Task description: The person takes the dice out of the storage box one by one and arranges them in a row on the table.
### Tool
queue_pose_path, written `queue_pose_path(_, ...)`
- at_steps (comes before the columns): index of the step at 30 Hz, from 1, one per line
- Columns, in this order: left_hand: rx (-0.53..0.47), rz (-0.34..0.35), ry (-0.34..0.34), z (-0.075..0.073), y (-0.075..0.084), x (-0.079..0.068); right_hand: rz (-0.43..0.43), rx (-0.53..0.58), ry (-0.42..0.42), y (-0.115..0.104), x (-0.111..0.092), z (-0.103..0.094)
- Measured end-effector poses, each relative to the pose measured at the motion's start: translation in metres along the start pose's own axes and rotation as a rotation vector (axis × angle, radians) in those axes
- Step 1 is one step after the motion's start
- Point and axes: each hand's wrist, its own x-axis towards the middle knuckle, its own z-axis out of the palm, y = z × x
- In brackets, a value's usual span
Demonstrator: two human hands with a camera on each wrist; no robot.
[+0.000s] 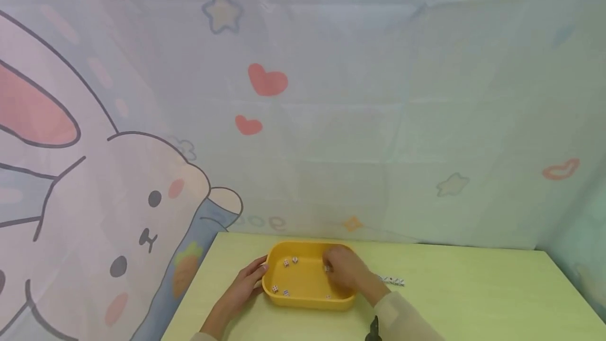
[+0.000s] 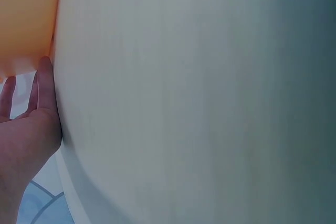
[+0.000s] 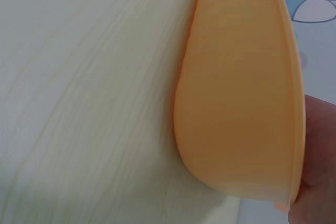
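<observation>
A yellow rectangular tray [image 1: 312, 303] sits on the table, with several small white dice [image 1: 286, 263] scattered over its floor. My left hand [image 1: 242, 289] is at the tray's left end; in the left wrist view its fairly straight fingers [image 2: 46, 85] touch the tray's outer wall. My right hand [image 1: 345, 267] reaches over the right end into the tray, its fingers curled down and pinching a die [image 1: 326, 268] at their tips. From the right wrist view, the tray wall [image 3: 241, 98] hides those fingertips, and only part of the hand shows past the rim.
Just right of the tray, a short row of white dice [image 1: 393, 281] lies on the pale green table [image 1: 473, 299], partly behind the right forearm. A fabric backdrop [image 1: 331, 120] with a cartoon rabbit [image 1: 137, 225] hangs behind and left of the table.
</observation>
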Motion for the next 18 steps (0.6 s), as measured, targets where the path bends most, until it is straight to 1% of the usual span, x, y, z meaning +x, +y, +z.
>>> queue_pose_path(2, -0.003, -0.005, 0.012, 0.001, 0.001, -0.002, -0.016, 0.041, 0.009, 0.001, 0.001, -0.002)
queue_pose_path(5, 0.003, -0.004, 0.026, 0.002, 0.003, -0.003, -0.010, 0.138, 0.024, 0.002, 0.002, -0.006)
queue_pose_path(11, 0.003, -0.011, 0.037, 0.003, 0.004, -0.003, 0.070, 0.379, 0.054, 0.009, -0.005, -0.015)
queue_pose_path(15, 0.002, -0.015, 0.038, 0.003, 0.004, -0.004, 0.090, 0.483, 0.070, 0.012, -0.016, -0.032)
queue_pose_path(18, -0.001, -0.016, 0.038, 0.003, 0.005, -0.005, 0.095, 0.502, 0.078, 0.017, -0.026, -0.049)
